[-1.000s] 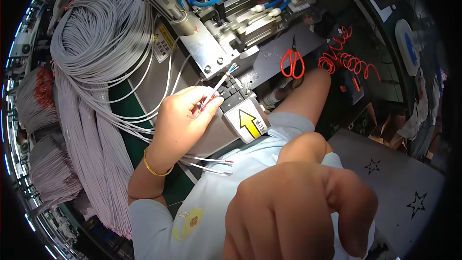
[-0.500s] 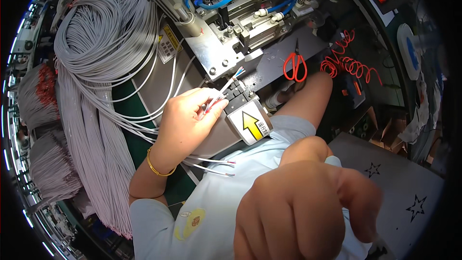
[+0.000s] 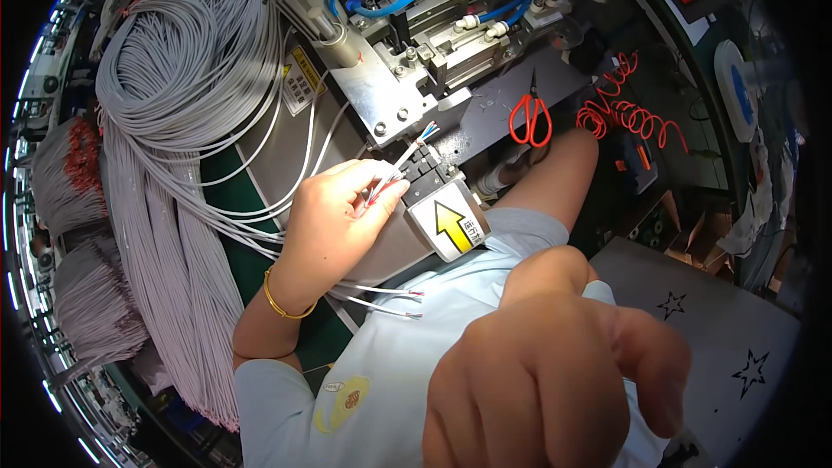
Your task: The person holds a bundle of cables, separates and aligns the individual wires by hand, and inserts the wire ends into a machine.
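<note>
My left hand pinches a light-grey cable between thumb and fingers. The cable's stripped end, with blue and other thin coloured wires, points up toward the machine. A small black block fixture sits just right of the fingertips, beside a white plate with a yellow arrow. Two more cable ends stick out below my left wrist. My right hand is raised large and close, fingers curled and thumb bent; its fingertips are out of sight, so anything in it is hidden.
A metal pneumatic machine with blue air hoses stands ahead. Red-handled scissors lie on its dark base, left of a coiled red hose. Large grey cable bundles fill the left side. A grey board with stars is at lower right.
My right hand has shifted very slightly at the lower edge. My left hand and its cable hold nearly the same place.
</note>
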Demonstrator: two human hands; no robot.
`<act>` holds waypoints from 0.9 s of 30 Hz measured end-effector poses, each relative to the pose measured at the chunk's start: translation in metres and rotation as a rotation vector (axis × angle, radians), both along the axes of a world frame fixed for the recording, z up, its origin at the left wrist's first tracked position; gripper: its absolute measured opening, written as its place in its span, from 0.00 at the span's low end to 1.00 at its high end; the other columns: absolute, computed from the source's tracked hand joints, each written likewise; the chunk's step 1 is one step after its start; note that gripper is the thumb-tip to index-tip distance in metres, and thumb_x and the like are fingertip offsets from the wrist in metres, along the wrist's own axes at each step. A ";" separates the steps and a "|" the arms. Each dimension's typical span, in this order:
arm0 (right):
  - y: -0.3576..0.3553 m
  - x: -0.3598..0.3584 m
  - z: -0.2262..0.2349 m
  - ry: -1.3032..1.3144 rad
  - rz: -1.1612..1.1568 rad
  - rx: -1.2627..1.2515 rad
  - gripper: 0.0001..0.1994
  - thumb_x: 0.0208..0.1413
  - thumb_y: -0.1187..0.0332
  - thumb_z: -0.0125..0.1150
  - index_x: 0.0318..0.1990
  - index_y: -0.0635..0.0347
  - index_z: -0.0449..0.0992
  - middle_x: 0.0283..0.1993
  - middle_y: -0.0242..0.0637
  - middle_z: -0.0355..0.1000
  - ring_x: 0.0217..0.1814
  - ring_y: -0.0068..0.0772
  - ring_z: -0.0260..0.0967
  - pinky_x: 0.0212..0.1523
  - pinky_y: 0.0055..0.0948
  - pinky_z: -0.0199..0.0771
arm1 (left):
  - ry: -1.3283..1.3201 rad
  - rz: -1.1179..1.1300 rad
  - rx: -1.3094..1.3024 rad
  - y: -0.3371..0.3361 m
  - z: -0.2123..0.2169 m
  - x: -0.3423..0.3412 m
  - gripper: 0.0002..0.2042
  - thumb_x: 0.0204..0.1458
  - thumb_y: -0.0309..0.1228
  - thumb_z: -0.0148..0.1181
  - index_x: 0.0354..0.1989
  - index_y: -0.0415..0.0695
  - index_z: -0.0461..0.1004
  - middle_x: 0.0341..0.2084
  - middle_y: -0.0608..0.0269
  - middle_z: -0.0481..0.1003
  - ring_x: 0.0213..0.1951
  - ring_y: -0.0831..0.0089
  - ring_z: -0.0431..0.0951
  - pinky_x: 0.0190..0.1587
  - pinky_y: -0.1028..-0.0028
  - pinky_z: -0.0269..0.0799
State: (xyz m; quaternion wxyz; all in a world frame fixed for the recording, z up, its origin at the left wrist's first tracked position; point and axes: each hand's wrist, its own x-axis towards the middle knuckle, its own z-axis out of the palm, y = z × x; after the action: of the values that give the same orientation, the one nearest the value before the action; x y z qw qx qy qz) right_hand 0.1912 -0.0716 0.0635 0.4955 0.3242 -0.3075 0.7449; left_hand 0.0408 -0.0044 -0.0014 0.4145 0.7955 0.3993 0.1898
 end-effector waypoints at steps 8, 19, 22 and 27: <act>-0.004 0.032 -0.053 -0.761 -1.086 -0.023 0.08 0.54 0.69 0.59 0.27 0.64 0.71 0.27 0.40 0.70 0.25 0.37 0.67 0.36 0.40 0.69 | -0.079 0.108 -0.208 0.008 -0.004 -0.006 0.07 0.53 0.26 0.63 0.37 0.35 0.77 0.22 0.73 0.73 0.24 0.87 0.64 0.26 0.84 0.60; 0.020 0.035 -0.115 -1.483 -1.453 0.087 0.04 0.50 0.75 0.64 0.33 0.62 0.77 0.31 0.36 0.73 0.33 0.32 0.69 0.41 0.28 0.66 | -0.113 0.021 -0.328 0.007 -0.004 -0.007 0.07 0.55 0.30 0.63 0.33 0.38 0.77 0.21 0.75 0.72 0.23 0.90 0.64 0.25 0.85 0.59; 0.019 0.036 -0.117 -1.425 -1.381 0.009 0.03 0.51 0.75 0.64 0.33 0.62 0.77 0.31 0.35 0.73 0.34 0.28 0.69 0.39 0.25 0.66 | -0.087 -0.010 -0.322 0.008 -0.004 -0.008 0.07 0.55 0.30 0.63 0.35 0.39 0.77 0.22 0.75 0.72 0.22 0.90 0.64 0.24 0.85 0.59; 0.015 0.033 -0.116 -1.316 -1.026 -0.358 0.02 0.54 0.75 0.63 0.33 0.63 0.76 0.32 0.32 0.73 0.35 0.20 0.68 0.37 0.21 0.67 | -0.139 0.036 -0.509 0.004 -0.002 -0.003 0.08 0.55 0.30 0.62 0.38 0.39 0.76 0.24 0.73 0.75 0.22 0.90 0.66 0.22 0.86 0.59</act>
State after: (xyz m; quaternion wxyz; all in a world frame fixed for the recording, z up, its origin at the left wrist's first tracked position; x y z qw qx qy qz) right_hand 0.2239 -0.0565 -0.0523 0.5358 -0.4373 -0.5192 0.5021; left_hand 0.0381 -0.0002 -0.0039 0.6242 0.6435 0.4186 0.1450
